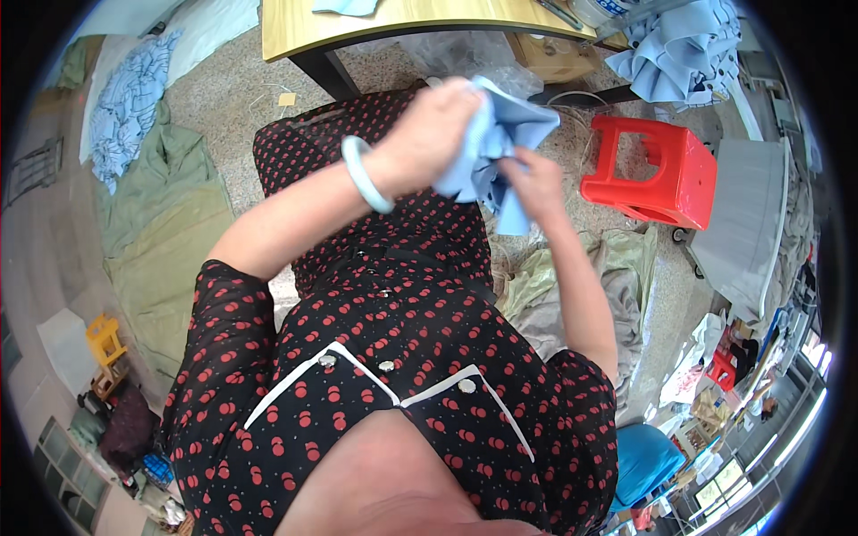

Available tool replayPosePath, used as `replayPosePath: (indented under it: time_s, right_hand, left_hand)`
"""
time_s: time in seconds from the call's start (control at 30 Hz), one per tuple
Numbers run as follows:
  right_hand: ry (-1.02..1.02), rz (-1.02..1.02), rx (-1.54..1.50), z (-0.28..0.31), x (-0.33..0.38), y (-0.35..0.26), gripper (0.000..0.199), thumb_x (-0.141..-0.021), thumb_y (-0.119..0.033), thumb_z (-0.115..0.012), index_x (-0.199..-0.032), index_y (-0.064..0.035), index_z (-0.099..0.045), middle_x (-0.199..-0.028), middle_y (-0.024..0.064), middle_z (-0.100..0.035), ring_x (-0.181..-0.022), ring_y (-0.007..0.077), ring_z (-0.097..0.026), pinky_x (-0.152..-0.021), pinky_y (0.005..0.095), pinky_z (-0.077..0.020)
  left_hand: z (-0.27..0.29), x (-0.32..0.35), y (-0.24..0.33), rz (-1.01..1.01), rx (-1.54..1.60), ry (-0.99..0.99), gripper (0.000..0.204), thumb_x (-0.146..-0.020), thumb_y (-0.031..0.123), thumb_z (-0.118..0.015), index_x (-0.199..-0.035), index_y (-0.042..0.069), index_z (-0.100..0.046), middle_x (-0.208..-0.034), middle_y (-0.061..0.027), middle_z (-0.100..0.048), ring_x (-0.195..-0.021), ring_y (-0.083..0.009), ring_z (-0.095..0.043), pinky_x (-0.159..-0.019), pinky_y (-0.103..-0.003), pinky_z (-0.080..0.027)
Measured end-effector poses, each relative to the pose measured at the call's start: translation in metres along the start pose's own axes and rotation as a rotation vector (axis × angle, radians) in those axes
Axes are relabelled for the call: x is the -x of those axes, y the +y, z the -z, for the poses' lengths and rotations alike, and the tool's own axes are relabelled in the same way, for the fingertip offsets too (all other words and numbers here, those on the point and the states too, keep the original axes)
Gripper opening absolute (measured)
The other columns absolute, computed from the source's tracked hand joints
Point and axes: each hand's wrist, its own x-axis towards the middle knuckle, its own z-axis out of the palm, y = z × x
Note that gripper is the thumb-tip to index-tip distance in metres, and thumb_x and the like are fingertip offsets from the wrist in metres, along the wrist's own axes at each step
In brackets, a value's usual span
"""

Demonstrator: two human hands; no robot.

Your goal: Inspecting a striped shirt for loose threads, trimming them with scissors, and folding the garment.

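Note:
Between my two hands is a bunched piece of light blue cloth (pixel 527 121) with some dark marks on it, held up above my lap. My left hand (pixel 438 129), blurred by motion, is closed on its left side; a pale bangle (pixel 365 174) circles that wrist. On the cloth's lower right, my right hand (pixel 541 183) pinches it with thumb and fingers. Part of the cloth hangs down below the right hand. The folds hide most of the left fingertips.
A wooden table (pixel 402 20) stands ahead. To the right, a red plastic stool (pixel 693 174) lies tipped over near a grey wheeled bin (pixel 742 223). Blue fabric (pixel 684 54) is heaped at the far right. Green cloth (pixel 156 205) covers floor at left; a yellow stool (pixel 105 339) sits behind.

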Motion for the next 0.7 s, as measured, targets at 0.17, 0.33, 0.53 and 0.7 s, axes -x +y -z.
replayPosePath:
  time_s: [0.17, 0.33, 0.53, 0.7]
  right_hand:
    - [0.264, 0.275, -0.243, -0.057, -0.038, 0.083, 0.028, -0.081, -0.015, -0.041, -0.103, -0.0060, -0.056, -0.105, 0.0134, -0.056, -0.094, 0.0286, -0.055, -0.080, 0.0351, -0.0439]
    - [-0.273, 0.090, 0.411, 0.037, -0.012, 0.026, 0.037, -0.069, -0.012, -0.056, -0.106, -0.0104, -0.056, -0.096, 0.0155, -0.060, -0.086, 0.0258, -0.058, -0.075, 0.0327, -0.0451]
    - [0.243, 0.152, 0.151, 0.143, 0.004, 0.031, 0.025, -0.074, -0.007, -0.052, -0.097, -0.0055, -0.061, -0.086, 0.0029, -0.060, -0.075, 0.0090, -0.053, -0.068, 0.0222, -0.0423]
    - [0.982, 0.371, 0.220, 0.244, 0.067, -0.088, 0.022, -0.078, 0.001, -0.052, -0.099, 0.0004, -0.060, -0.097, 0.0092, -0.061, -0.084, 0.0126, -0.057, -0.079, 0.0233, -0.0425]
  left_hand:
    - [-0.052, 0.020, 0.036, 0.040, 0.232, -0.129, 0.023, -0.087, 0.021, -0.039, -0.080, 0.002, -0.051, -0.070, -0.0043, -0.050, -0.062, -0.0142, -0.044, -0.057, -0.029, -0.039]
    - [0.028, -0.044, 0.021, 0.336, 0.325, 0.250, 0.017, -0.085, 0.014, -0.040, -0.087, 0.000, -0.050, -0.081, -0.0103, -0.056, -0.073, -0.0207, -0.055, -0.068, -0.037, -0.046]
    - [0.069, -0.078, -0.013, -0.287, -1.048, 0.154, 0.024, -0.084, 0.018, -0.044, -0.084, -0.005, -0.050, -0.078, -0.0230, -0.055, -0.075, -0.0339, -0.054, -0.069, -0.038, -0.042]
    - [0.003, -0.056, 0.166, -0.481, -1.067, 0.099, 0.026, -0.084, 0.020, -0.045, -0.096, -0.002, -0.052, -0.085, -0.0101, -0.057, -0.081, -0.0186, -0.052, -0.071, -0.032, -0.042]
